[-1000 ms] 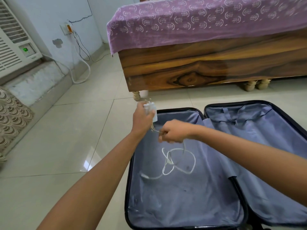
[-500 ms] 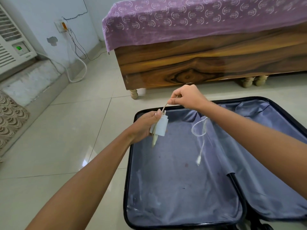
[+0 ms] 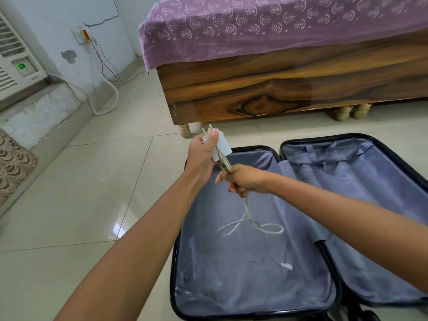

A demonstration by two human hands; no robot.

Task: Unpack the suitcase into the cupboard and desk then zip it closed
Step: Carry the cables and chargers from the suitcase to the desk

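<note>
A black suitcase [image 3: 176,262] lies open on the floor, its two grey-lined halves holding only a cable. My left hand [image 3: 201,154] grips a white charger plug [image 3: 222,145] above the suitcase's far left corner, with cable loops held against it. Just below it, my right hand [image 3: 245,180] grips the white cable [image 3: 249,218]. The rest of the cable hangs down from that hand and curls loosely on the lining, its connector end [image 3: 286,266] lying on the left half.
A wooden bed [image 3: 278,89] with a purple patterned cover [image 3: 266,24] stands right behind the suitcase. A wall socket with cords [image 3: 84,35] and an air conditioner [image 3: 16,68] are at the left. Tiled floor [image 3: 81,193] stretches to the left.
My right hand has come down from above the plug to just below it, laying another length of cable along the plug. The loose cable has dropped back onto the lining.
</note>
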